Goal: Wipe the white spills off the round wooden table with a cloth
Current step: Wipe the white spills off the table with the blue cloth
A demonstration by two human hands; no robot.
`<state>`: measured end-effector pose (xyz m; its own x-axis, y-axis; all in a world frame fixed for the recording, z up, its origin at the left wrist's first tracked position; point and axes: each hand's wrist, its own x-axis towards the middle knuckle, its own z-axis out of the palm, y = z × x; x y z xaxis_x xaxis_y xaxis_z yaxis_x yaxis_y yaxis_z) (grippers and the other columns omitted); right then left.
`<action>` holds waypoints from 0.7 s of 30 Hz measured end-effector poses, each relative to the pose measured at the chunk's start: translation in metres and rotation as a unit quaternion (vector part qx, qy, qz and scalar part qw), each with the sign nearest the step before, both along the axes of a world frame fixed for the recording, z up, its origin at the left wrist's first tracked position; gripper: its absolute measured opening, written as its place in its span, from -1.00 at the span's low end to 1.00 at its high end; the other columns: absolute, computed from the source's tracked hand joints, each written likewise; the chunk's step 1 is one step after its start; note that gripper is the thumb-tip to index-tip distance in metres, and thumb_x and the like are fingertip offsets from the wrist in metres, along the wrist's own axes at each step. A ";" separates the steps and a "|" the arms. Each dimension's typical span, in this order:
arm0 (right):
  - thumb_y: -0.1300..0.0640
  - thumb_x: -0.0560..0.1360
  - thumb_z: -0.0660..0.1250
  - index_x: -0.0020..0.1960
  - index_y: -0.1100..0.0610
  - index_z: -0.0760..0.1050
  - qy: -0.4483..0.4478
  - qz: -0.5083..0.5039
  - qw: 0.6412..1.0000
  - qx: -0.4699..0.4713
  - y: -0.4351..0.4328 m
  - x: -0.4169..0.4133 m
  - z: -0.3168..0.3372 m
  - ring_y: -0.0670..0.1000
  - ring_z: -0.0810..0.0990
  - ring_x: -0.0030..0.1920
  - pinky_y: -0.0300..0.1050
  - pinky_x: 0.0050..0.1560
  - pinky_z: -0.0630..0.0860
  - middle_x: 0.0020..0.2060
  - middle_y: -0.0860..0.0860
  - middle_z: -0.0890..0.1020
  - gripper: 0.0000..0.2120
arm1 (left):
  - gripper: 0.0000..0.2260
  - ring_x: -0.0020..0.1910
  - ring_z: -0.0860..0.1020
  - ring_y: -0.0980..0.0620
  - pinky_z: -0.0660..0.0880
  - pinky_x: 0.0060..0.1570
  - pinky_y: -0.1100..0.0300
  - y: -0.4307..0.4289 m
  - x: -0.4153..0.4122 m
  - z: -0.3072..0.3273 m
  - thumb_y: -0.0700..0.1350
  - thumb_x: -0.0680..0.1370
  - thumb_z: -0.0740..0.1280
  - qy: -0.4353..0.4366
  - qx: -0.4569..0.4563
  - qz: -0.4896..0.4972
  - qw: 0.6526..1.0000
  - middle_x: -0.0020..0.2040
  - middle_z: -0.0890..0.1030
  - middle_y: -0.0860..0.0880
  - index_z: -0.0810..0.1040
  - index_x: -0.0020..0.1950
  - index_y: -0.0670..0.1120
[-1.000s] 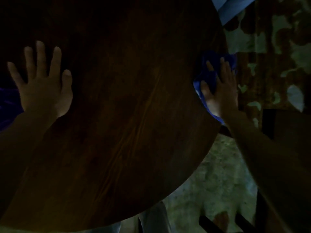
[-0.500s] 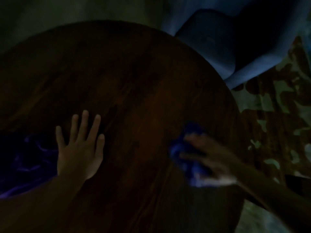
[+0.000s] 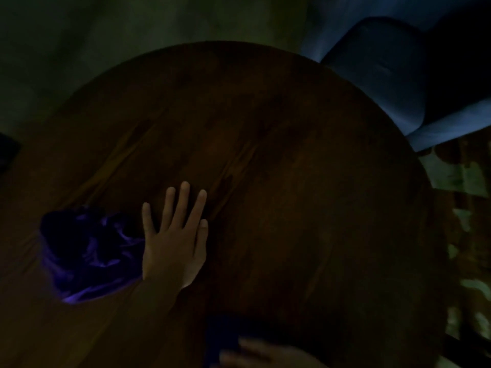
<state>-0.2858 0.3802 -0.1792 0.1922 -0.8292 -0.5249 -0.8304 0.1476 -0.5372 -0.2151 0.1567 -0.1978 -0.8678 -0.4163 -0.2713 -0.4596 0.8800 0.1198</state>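
Observation:
The scene is very dim. The round wooden table [image 3: 292, 181] fills most of the view; no white spills show on it in this light. My left hand [image 3: 174, 240] lies flat on the tabletop with fingers spread, holding nothing. My right hand [image 3: 263, 354] is blurred at the bottom edge, pressed on a dark blue cloth [image 3: 225, 338] on the near part of the table. A second, shiny purple cloth [image 3: 90, 256] lies crumpled on the table just left of my left hand.
A blue upholstered chair [image 3: 385, 70] stands past the table's far right edge. A patterned floor [image 3: 467, 235] shows to the right. A dark object [image 3: 8, 152] sits at the far left edge.
My right hand with the blue cloth has swept from the table's right edge toward me, down to the bottom of the view. The view has tilted up; my left hand stays flat.

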 end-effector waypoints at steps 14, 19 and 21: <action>-0.44 0.54 -0.26 0.62 -0.26 -0.27 0.284 -0.480 0.830 -0.008 -0.014 -0.097 -0.003 0.11 -0.23 0.66 0.14 0.63 -0.25 0.67 0.08 -0.18 -0.30 | -0.61 0.59 0.18 0.24 0.17 0.57 0.07 -0.086 0.017 0.054 0.06 0.72 0.18 0.172 0.293 0.089 0.936 0.58 0.29 0.23 0.39 0.56 0.12; -0.44 0.52 -0.38 0.66 -0.17 -0.25 0.293 -0.498 0.816 -0.018 -0.143 -0.084 -0.008 0.14 -0.26 0.66 0.21 0.62 -0.24 0.67 0.10 -0.21 -0.24 | -0.58 0.62 0.11 0.08 0.01 0.58 0.02 -0.191 0.086 0.059 0.03 0.72 0.13 0.144 0.148 0.129 0.970 0.64 0.27 0.00 0.36 0.59 0.00; -0.43 0.54 -0.35 0.67 -0.17 -0.25 0.300 -0.468 0.830 -0.033 -0.200 -0.071 -0.013 0.16 -0.24 0.66 0.23 0.62 -0.23 0.67 0.12 -0.18 -0.25 | -0.54 0.65 0.00 0.07 -0.11 0.58 0.04 -0.223 0.123 0.052 0.08 0.74 0.05 0.121 0.125 0.131 0.976 0.66 0.16 0.03 0.30 0.62 0.00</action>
